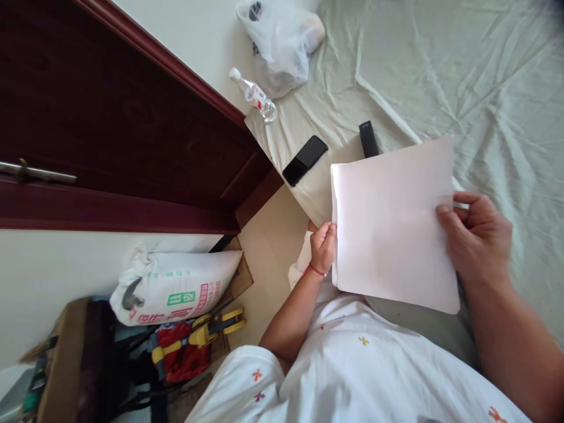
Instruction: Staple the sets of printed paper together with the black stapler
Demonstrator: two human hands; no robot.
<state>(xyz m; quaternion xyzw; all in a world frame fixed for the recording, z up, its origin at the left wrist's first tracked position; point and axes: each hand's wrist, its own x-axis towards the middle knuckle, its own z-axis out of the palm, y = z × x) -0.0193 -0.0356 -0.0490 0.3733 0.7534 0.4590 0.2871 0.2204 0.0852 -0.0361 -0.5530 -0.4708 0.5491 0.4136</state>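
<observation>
I hold a stack of white paper sheets (392, 226) in front of me, above the edge of a bed. My left hand (323, 245), with a red string at the wrist, grips the left edge of the sheets with curled fingers. My right hand (478, 238) pinches the right edge, thumb on top. The paper hides part of the bed and of a black object behind its top edge.
A pale green wrinkled sheet (484, 88) covers the bed. On it lie a black phone (305, 160), a black object (368, 139), a water bottle (254, 95) and a white plastic bag (282, 41). A dark red door (110, 117), a printed sack (176, 288) and a yellow-red toy (198, 343) are at left.
</observation>
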